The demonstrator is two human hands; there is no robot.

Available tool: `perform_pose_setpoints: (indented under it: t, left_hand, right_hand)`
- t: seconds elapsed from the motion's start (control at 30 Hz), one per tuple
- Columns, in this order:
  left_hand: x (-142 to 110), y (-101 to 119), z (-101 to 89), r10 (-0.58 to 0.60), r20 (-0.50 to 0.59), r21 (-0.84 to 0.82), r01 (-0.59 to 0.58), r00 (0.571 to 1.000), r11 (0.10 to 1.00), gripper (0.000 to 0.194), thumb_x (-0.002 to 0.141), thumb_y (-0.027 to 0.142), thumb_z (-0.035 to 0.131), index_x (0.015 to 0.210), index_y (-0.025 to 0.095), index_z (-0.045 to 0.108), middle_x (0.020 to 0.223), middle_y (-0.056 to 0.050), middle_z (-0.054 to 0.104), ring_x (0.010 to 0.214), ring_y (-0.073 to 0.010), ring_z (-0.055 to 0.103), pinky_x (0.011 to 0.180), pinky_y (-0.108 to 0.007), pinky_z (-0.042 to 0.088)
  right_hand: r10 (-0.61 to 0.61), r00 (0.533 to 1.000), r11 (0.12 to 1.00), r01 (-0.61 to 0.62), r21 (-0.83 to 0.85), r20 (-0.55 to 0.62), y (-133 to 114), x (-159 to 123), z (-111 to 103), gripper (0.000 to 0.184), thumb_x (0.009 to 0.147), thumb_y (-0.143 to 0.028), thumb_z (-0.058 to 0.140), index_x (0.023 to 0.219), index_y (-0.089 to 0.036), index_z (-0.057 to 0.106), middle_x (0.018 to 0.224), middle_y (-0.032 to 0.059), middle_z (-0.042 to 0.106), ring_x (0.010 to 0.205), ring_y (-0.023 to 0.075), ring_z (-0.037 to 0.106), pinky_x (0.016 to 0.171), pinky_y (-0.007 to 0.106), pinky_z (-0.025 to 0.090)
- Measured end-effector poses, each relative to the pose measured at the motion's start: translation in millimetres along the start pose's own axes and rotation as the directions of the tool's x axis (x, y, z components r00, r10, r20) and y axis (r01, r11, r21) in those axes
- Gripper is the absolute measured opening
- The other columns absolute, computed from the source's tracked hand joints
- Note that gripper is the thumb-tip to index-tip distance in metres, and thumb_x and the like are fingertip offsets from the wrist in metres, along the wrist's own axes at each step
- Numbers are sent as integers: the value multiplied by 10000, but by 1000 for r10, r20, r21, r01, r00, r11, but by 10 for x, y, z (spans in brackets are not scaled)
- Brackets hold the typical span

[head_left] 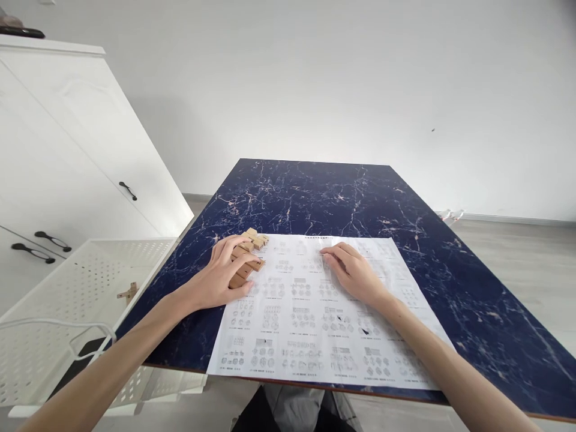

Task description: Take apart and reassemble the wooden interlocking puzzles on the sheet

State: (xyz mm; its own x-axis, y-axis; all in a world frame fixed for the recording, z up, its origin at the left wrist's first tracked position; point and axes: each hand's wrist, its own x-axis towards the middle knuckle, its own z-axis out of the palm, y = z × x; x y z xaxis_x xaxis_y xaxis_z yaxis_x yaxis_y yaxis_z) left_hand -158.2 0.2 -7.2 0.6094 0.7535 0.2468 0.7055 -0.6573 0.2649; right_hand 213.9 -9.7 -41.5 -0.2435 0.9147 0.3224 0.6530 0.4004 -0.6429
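Note:
Several notched wooden puzzle pieces (243,270) lie bunched at the upper left corner of a large printed sheet (288,327). My left hand (221,273) is curled over them from the left, with its fingers across the top and its thumb at the near side. Part of the wood is hidden under the palm and fingers. A few pale block ends (256,239) stick out beyond the fingertips. On the upper right part of the sheet rests my right hand (353,273), fingers together and bent, thumb tucked close; no object shows in it. Rows of small diagrams cover the sheet.
The sheet lies near the front edge of a dark blue marbled table (310,192). Left of it stand a white perforated basket (135,252), with a small wooden piece (128,291) inside, and a white cabinet (76,132). A white wall (315,78) is behind.

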Motion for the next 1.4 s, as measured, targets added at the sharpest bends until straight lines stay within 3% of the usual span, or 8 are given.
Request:
perform_pose_setpoints:
  t: [0.17, 0.3, 0.4, 0.47, 0.6, 0.77, 1.13, 1.4]
  left_hand:
    - [121, -63, -58, 17, 10, 18, -17, 1000, 1000, 484, 915, 480, 711, 1362, 303, 654, 1567, -137, 445, 1516, -462, 332, 1251, -714, 290]
    - [244, -65, -121, 50, -175, 74, -37, 983, 997, 428, 944, 473, 695, 1318, 269, 655, 1477, -139, 539, 1440, -417, 438, 1239, -663, 315]
    - [405, -114, -151, -23, -326, 52, 42, 945, 998, 258, 1063, 401, 548, 1242, 250, 656, 1377, -125, 606, 1377, -347, 515, 1224, -602, 355]
    - [523, -186, -148, -82, -356, 19, 95, 931, 995, 270, 1096, 408, 488, 1221, 236, 655, 1333, -125, 628, 1367, -328, 529, 1229, -579, 363]
    - [667, -338, -76, -180, -269, -40, 175, 946, 984, 365, 1090, 497, 469, 1256, 217, 634, 1392, -143, 603, 1425, -345, 480, 1249, -594, 346]
    - [663, -389, 25, -187, -125, -49, 182, 974, 982, 475, 1071, 577, 479, 1354, 211, 583, 1510, -168, 538, 1483, -379, 413, 1244, -640, 329]
    - [647, -437, 85, -203, -90, -84, 196, 975, 977, 544, 1069, 611, 491, 1446, 220, 520, 1575, -176, 496, 1535, -394, 380, 1261, -656, 331]
    - [668, -350, -31, -419, 20, -396, 392, 908, 830, 594, 1113, 652, 363, 1574, 286, 444, 1730, -107, 425, 1579, -356, 431, 1280, -579, 382]
  right_hand:
    - [22, 1000, 1000, -22, -13, 19, -21, 1, -15, 298, 1123, -394, 445, 1211, -257, 694, 1165, 108, 713, 1108, 311, 684, 982, 513, 557]
    - [15, 1000, 1000, -15, -7, 18, -43, 6, -29, 288, 1121, -387, 451, 1199, -257, 696, 1152, 107, 716, 1092, 308, 686, 989, 518, 553]
    - [15, 1000, 1000, -15, -3, 12, -43, 6, -27, 286, 1120, -384, 456, 1201, -254, 697, 1155, 110, 717, 1100, 310, 684, 996, 521, 552]
    - [11, 1000, 1000, -11, -6, 7, -37, 4, -23, 289, 1120, -384, 456, 1206, -249, 696, 1157, 113, 715, 1103, 310, 682, 993, 521, 553]
    - [0, 1000, 1000, 0, -11, 9, -28, -2, -22, 289, 1123, -377, 456, 1212, -242, 696, 1155, 114, 712, 1093, 306, 680, 982, 515, 555]
    - [17, 1000, 1000, -17, -23, 16, -45, -1, -32, 286, 1126, -376, 459, 1221, -251, 697, 1173, 118, 707, 1098, 309, 688, 981, 515, 566]
    - [22, 999, 999, -21, -48, 28, -85, 6, -31, 284, 1127, -380, 454, 1240, -266, 688, 1150, 121, 714, 1097, 320, 687, 960, 522, 572]
    - [21, 1000, 998, -19, -56, 21, -63, -8, -24, 285, 1124, -388, 462, 1238, -268, 694, 1155, 118, 711, 1085, 315, 693, 968, 517, 569]
